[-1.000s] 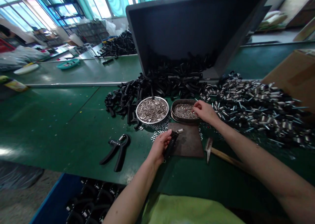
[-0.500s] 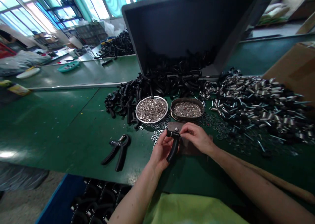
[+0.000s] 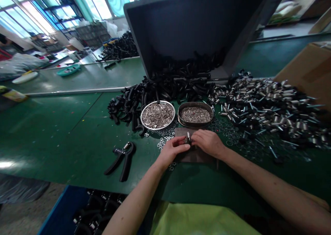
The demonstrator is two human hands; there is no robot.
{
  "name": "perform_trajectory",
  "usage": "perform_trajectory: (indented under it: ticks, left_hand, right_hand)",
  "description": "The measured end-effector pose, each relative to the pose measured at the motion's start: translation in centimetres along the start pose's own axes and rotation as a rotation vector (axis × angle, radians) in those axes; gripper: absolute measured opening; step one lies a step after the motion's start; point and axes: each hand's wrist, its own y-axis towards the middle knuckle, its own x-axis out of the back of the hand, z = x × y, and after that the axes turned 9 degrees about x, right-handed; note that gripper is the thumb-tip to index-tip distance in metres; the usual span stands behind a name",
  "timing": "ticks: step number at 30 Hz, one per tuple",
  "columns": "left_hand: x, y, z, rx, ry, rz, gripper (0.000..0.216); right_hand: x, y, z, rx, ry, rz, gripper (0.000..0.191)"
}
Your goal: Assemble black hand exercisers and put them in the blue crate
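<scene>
Above a small flat metal plate (image 3: 198,156), my left hand (image 3: 169,152) pinches a small black part with an upright silver cylinder (image 3: 189,135). My right hand (image 3: 209,142) meets it from the other side, its fingertips bent together against the same part; the tips are partly hidden. Whether the curved handle seen earlier is still attached, I cannot tell. To the left lies an assembled black hand grip (image 3: 124,159) with a silver spring at its top. Several loose nuts (image 3: 161,143) lie beside my left hand.
Behind my hands stand a round dish of small metal pins (image 3: 157,115) and an oval tin of small metal pieces (image 3: 196,114). Black handles (image 3: 129,102) spill from a tilted grey bin (image 3: 191,28). Spring-and-bolt parts (image 3: 269,104) are heaped at right, near a cardboard box (image 3: 307,66).
The curved black handle that hung from my left hand no longer shows. The silver cylinder now stands upright between my hands, and my left hand has turned palm-down over the plate.
</scene>
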Motion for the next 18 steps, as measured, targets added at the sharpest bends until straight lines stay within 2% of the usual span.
perform_trajectory:
  ticks: [3, 5, 7, 9, 11, 14, 18]
  left_hand:
    - [-0.4, 0.0, 0.5, -0.242, 0.557, -0.116, 0.061]
    - [-0.9, -0.3, 1.1, -0.405, 0.866, -0.177, 0.061]
    - [-1.4, -0.7, 1.8, -0.488, 1.044, -0.209, 0.06]
    - [-1.7, -1.0, 2.3, -0.494, 1.09, -0.26, 0.061]
    - [-1.8, -1.1, 2.5, -0.454, 1.075, -0.322, 0.061]
    - [-1.9, -1.0, 2.3, -0.385, 1.063, -0.381, 0.056]
    - [-1.8, -0.7, 1.9, -0.37, 1.074, -0.381, 0.053]
  right_hand:
    - [-0.5, -0.5, -0.8, 0.197, -0.264, 0.103, 0.019]
    - [-0.4, -0.7, -0.9, 0.231, -0.314, 0.136, 0.02]
    - [0.2, -1.0, -0.7, 0.202, -0.3, 0.169, 0.02]
    - [1.4, -2.1, -0.3, 0.086, -0.257, 0.197, 0.02]
    - [2.8, -4.2, 0.2, -0.11, -0.214, 0.214, 0.018]
    - [4.6, -9.2, 1.1, -0.392, -0.161, 0.27, 0.024]
    - [5.1, -14.6, 2.0, -0.605, -0.135, 0.338, 0.029]
